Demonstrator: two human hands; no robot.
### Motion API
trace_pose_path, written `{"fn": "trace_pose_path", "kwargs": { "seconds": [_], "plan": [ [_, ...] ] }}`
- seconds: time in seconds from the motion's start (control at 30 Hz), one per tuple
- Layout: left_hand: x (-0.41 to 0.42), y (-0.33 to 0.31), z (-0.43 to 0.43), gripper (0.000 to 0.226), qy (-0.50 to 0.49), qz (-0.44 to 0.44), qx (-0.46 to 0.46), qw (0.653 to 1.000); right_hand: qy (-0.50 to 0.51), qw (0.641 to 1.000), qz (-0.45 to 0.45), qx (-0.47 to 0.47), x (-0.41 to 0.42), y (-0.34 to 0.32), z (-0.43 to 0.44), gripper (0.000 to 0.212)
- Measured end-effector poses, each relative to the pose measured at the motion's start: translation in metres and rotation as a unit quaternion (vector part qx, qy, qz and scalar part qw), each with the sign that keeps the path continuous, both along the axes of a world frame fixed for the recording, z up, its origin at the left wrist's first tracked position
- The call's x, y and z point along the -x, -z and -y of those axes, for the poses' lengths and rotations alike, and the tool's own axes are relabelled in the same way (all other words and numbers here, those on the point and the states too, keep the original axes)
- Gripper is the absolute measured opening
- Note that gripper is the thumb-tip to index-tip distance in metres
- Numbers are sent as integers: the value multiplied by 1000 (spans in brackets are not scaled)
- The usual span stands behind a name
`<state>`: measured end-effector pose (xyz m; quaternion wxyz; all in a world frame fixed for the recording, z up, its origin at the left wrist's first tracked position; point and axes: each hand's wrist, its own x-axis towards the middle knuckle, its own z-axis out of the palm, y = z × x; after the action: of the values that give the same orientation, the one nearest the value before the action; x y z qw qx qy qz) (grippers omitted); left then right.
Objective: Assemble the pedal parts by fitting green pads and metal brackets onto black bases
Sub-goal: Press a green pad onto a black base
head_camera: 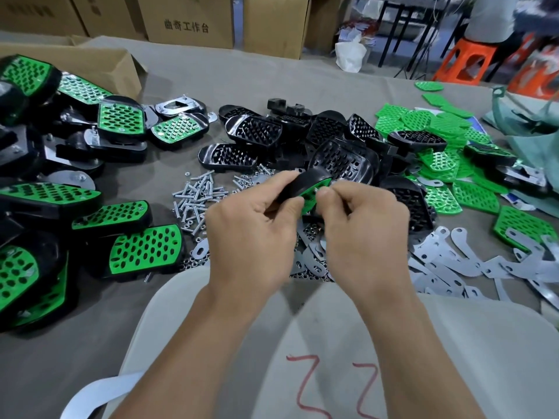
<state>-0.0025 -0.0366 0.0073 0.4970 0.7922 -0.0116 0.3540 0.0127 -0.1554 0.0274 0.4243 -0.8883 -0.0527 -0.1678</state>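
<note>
Pedal: we held the black base [304, 182], green pad [314, 193] on it, above the surface [272, 83].
Left hand [254, 237]: fingers clamped on the base.
Right hand [363, 231]: fingers pinched at the pad's edge.
Care: we judged the pad should sit flush before bracketing.

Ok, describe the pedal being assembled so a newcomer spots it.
On the grey table, look in front of the heap of bare black bases. There the left hand grips one green-padded pedal, the right hand pinching at its pad; it alone is off the table.
</note>
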Motion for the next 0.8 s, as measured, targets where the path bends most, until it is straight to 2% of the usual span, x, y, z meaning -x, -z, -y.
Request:
{"fn": "trace_pose_path", "kwargs": {
  "seconds": [0.03, 0.07, 0.2, 0.33, 0.4, 0.43, 0.47, 0.5, 0.53, 0.57, 0.6, 0.63, 0.67, 0.7, 0.73, 0.77, 0.8],
  "plan": [
    [0, -1, 0, 51, 8, -3, 2, 1000, 23, 995, 51, 80, -1, 1, -1, 38],
    [1, -1, -1, 47, 12, -5, 4, 1000, 42, 989, 88, 108, 1, 1, -3, 36],
    [-3, 1, 0, 43, 10, -30, 26, 999, 79, 984, 130, 97, 5, 3, -11, 23],
    [-6, 3, 0, 47, -4, -74, 67, 995, 53, 996, 65, -14, 4, 3, -5, 19],
    [-7, 4, 0, 36, -17, -91, 76, 993, 67, 996, 53, 16, 5, 2, -10, 18],
    [-5, 2, 1, 34, -31, -92, 63, 993, 66, 997, 23, -17, 5, 3, -10, 18],
    [-2, -1, 1, 37, -46, -83, 40, 995, 48, 991, -41, -118, 4, 3, -11, 18],
    [2, -3, 2, 42, -61, -68, 12, 996, 6, 954, -130, -271, 4, 1, -11, 22],
    [4, -4, 1, 43, -76, -48, -18, 996, -32, 885, -229, -405, 4, -4, -11, 28],
    [6, -3, 0, 35, -91, -29, -48, 994, -50, 824, -295, -482, 4, -9, -9, 32],
    [6, -1, -2, 26, -101, -16, -74, 992, -56, 813, -317, -485, 4, -10, -6, 34],
    [6, 1, -1, 23, -107, -11, -93, 990, -47, 850, -301, -431, 2, -7, -4, 36],
    [6, 3, 1, 23, -102, -14, -98, 990, -28, 924, -246, -293, 0, -3, -3, 36],
    [5, 4, 3, 23, -93, -21, -96, 991, 13, 978, -170, -122, 2, -3, -5, 35],
    [5, 4, 5, 22, -82, -30, -91, 992, 50, 994, -95, -26, 4, -1, -7, 33],
    [4, 3, 5, 22, -79, -39, -84, 993, 57, 997, -50, -21, 6, 1, -11, 28],
    [2, 1, 3, 21, -86, -48, -73, 992, 29, 995, -46, -79, 8, 1, -14, 21]
  ]
}}
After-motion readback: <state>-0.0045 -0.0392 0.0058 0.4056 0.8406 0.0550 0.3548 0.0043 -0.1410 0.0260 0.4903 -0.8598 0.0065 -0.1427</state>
